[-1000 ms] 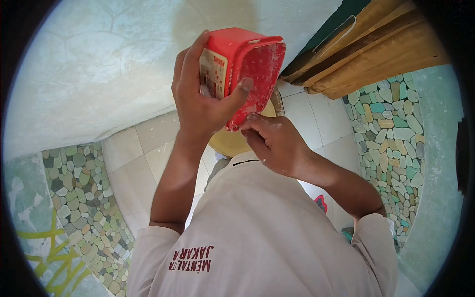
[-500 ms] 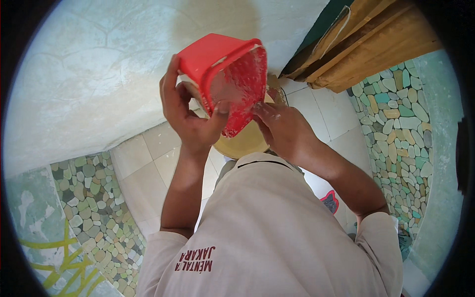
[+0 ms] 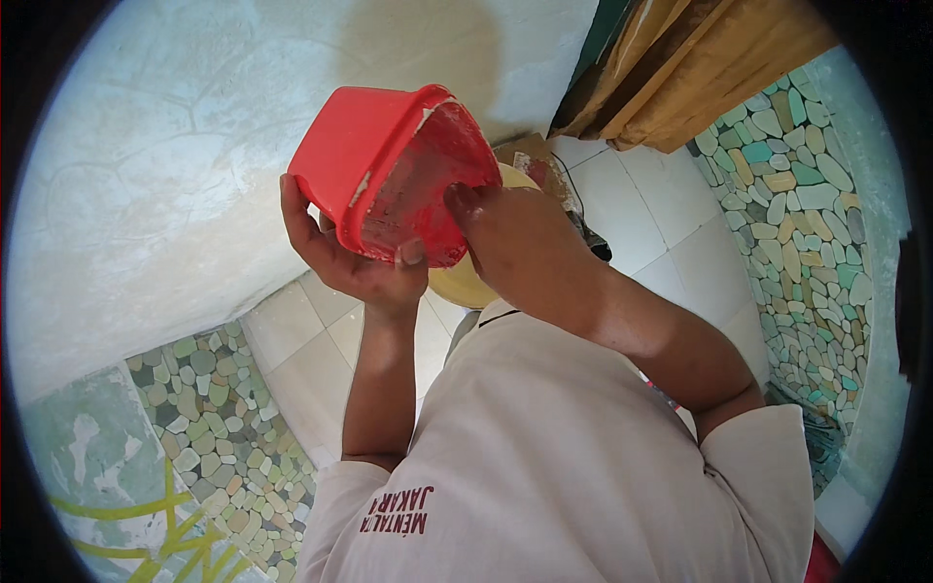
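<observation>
A red plastic container (image 3: 342,146) is tilted with its mouth toward me and to the right. Pale, wet residue coats its inner walls and rim. My left hand (image 3: 364,272) grips it from the lower left, thumb over the near rim and fingers around the outside. The fingers of my right hand (image 3: 520,233) reach into the mouth against the inner wall, bent and pressed together; whether they hold anything is hidden. Below the container, a yellow round tub (image 3: 462,289) shows partly behind my hands.
A pale, smeared wall (image 3: 175,175) rises ahead and to the left. Light tiles (image 3: 622,209) cover the floor, with pebble mosaic strips (image 3: 782,194) on both sides. Brown sheeting (image 3: 700,68) hangs at the upper right. A stained piece of cardboard (image 3: 530,151) lies behind the tub.
The red container has moved left and slightly down, its mouth turned more to the right. My right hand has gone from the container's rim to inside its mouth.
</observation>
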The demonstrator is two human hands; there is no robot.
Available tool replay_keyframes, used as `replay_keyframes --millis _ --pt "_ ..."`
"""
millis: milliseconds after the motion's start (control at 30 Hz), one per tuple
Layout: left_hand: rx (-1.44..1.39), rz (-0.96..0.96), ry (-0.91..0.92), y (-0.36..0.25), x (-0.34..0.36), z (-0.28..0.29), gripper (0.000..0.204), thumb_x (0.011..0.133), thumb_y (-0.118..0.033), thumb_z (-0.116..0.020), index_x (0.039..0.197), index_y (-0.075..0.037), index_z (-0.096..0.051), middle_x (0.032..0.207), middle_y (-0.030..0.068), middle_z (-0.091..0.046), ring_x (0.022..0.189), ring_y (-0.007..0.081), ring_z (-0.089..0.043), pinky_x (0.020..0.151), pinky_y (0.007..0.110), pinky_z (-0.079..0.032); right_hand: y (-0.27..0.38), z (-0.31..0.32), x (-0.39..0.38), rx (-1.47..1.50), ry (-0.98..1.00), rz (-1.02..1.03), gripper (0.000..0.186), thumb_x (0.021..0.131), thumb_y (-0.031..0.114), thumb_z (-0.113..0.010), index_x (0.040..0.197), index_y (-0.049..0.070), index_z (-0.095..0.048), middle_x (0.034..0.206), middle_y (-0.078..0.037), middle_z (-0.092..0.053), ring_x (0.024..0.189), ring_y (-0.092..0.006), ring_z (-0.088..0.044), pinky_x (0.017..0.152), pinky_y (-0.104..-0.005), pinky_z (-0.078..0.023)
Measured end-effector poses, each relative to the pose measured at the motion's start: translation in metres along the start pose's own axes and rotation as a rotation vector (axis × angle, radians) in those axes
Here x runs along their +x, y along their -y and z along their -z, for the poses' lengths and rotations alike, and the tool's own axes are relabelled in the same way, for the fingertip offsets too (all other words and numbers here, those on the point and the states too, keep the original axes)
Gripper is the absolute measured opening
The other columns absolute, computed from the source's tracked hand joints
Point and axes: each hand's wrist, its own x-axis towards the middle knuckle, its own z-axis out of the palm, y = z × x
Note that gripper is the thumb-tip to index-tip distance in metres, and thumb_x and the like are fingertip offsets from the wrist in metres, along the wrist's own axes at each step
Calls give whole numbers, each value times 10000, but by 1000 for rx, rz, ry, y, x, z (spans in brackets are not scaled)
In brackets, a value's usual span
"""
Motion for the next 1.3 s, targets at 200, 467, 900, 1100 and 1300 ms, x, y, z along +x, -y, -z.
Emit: replay_keyframes --millis 200,467,900,1100,1300 --pt "78 -82 -45 6 -6 4 1141 719 -614 -757 1470 32 -190 1423 185 -337 1221 305 -489 984 413 -454 2 -18 0 138 -44 76 131 742 32 -601 858 -28 -601 742 -185 -644 695 -327 -661 572 -421 -535" --pt "168 -143 30 4 -9 7 1112 740 -641 -712 1465 27 -197 1410 174 -350 1226 306 -483 974 425 -475 -4 -7 3 -30 -38 55 132 729 41 -621 853 -4 -618 724 -146 -648 677 -307 -663 561 -397 -536" --pt "101 -45 -39 3 -11 4 1125 750 -685 -678 1457 54 -208 1431 183 -323 1277 317 -435 1016 437 -425 11 -26 -1 19 -4 105 63 739 79 -621 744 53 -678 734 -144 -667 661 -297 -673 558 -387 -549" --pt "244 -129 2 2 -8 9 1003 811 -672 -588 1466 -3 -229 1426 167 -339 1233 323 -479 948 449 -523 1 -11 2 -62 6 20 121 750 56 -600 847 5 -652 740 -138 -664 699 -289 -680 577 -392 -545" --pt "175 -21 -111 -1 -5 10 1140 759 -738 -614 1467 39 -173 1436 170 -293 1303 296 -395 1033 433 -419 3 -9 -14 110 -45 69 157 794 44 -566 931 -24 -600 734 -151 -649 671 -307 -662 541 -428 -510"
